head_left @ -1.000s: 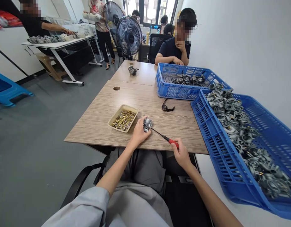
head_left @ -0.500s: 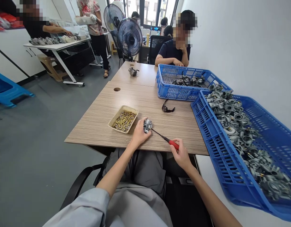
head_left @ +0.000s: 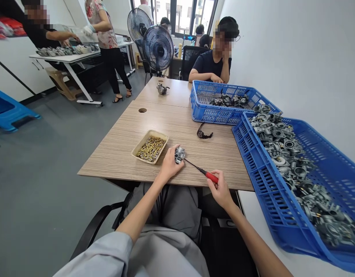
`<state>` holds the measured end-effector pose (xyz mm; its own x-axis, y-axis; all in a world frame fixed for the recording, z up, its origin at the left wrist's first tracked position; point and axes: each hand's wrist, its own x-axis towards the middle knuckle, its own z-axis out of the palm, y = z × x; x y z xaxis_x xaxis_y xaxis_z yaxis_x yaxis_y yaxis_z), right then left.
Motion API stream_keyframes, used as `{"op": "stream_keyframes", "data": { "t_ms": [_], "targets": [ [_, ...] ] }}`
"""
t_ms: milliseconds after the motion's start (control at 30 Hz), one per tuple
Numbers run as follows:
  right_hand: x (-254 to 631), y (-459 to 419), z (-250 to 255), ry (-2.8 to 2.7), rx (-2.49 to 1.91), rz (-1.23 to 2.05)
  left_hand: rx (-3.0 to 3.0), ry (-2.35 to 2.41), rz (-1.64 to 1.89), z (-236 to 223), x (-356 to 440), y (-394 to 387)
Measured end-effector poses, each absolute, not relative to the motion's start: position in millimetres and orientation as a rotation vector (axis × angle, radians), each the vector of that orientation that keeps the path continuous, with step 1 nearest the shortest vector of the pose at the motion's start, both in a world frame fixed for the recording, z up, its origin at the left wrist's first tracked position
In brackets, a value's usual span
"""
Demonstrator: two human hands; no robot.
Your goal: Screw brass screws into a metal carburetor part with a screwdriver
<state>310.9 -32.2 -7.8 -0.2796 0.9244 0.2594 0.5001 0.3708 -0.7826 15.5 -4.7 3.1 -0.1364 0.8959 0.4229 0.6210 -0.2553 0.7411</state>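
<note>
My left hand (head_left: pixel 169 166) is closed around a small grey metal carburetor (head_left: pixel 180 154) resting on the wooden table (head_left: pixel 166 123) near its front edge. My right hand (head_left: pixel 220 188) grips the red handle of a screwdriver (head_left: pixel 206 175); its thin shaft runs up and left, with the tip at the carburetor. A beige tray of brass screws (head_left: pixel 150 147) lies just left of my left hand.
A blue crate (head_left: pixel 284 207) of several grey carburetors sits at my right, a second blue crate (head_left: pixel 206 109) behind it. A black strap-like object (head_left: pixel 204 133) and another carburetor (head_left: pixel 161 89) lie on the table. A seated person (head_left: pixel 213 63) faces me; two fans and other people stand behind.
My hands, the carburetor and the screwdriver stay in place. A person in a floral top at the back table has walked left and nearer. The view shifted slightly.
</note>
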Motion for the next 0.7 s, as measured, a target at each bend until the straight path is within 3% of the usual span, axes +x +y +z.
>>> {"op": "stream_keyframes", "data": {
  "t_ms": [700],
  "targets": [
    [313.9, -30.5, -10.0, -1.967, -1.29, 0.648, 1.835, 1.689, 1.345, 1.6, 14.9, -3.9]
  ]
}}
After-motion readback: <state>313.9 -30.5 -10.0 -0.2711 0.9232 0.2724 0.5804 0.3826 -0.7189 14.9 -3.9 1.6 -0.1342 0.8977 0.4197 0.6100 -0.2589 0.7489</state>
